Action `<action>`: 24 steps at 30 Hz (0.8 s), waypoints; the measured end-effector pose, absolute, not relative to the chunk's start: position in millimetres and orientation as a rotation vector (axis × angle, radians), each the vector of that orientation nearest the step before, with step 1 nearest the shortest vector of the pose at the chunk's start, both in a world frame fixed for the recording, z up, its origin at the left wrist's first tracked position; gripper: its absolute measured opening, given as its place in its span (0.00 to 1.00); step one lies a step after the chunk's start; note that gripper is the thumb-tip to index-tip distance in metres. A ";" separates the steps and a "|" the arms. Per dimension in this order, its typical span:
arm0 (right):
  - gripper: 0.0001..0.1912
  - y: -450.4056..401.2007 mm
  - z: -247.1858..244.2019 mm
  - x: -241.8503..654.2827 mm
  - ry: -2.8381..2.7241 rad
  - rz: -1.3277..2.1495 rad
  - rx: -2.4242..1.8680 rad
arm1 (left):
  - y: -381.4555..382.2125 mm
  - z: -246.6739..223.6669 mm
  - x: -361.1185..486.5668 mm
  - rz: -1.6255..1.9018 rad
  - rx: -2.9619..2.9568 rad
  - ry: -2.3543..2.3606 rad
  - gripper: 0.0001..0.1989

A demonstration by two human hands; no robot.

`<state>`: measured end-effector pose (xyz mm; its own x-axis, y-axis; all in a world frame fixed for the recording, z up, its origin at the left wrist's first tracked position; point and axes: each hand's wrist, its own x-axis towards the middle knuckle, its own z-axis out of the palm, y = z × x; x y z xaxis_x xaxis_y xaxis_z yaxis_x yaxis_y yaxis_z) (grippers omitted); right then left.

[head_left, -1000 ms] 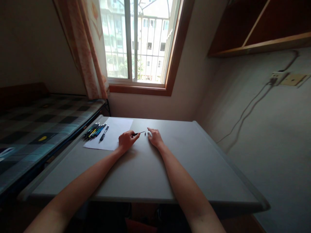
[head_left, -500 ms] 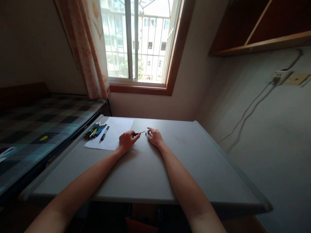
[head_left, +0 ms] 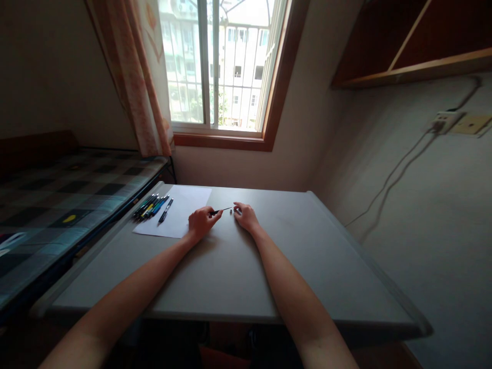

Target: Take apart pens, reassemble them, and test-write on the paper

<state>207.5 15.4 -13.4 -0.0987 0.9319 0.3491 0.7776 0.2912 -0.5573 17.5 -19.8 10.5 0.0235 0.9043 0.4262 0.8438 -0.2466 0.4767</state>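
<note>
My left hand (head_left: 200, 221) is closed, with thumb and fingers pinching a dark pen (head_left: 215, 212). A thin, refill-like rod sticks out of the pen towards the right. Close to the rod's tip, my right hand (head_left: 246, 217) rests low over the table with its fingers curled together. Whatever its fingertips may hold is too small to make out. Between the hands, beside the right fingertips, is a tiny dark piece (head_left: 231, 211). Partly under my left hand lies a white sheet of paper (head_left: 188, 200). A single black pen (head_left: 166, 210) lies on that sheet.
A pile of several pens (head_left: 149, 207) lies at the paper's left edge. The grey table (head_left: 307, 277) stands below a barred window (head_left: 230, 77). A checked mattress (head_left: 96, 189) is on the left; a wall socket with a cable (head_left: 442, 123) is on the right.
The fingers of my right hand have curled in slightly, the raised index finger drawing back. My left hand and the pen look unmoved.
</note>
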 end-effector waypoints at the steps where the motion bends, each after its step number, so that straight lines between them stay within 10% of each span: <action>1: 0.22 15.8 -13.6 207.5 -1.901 0.314 -1.529 | -19.9 10.7 17.5 1.027 2.180 1.869 0.21; 24: 0.21 14.5 -10.7 207.7 -1.832 0.402 -1.499 | -20.3 10.3 17.9 1.025 2.169 1.878 0.20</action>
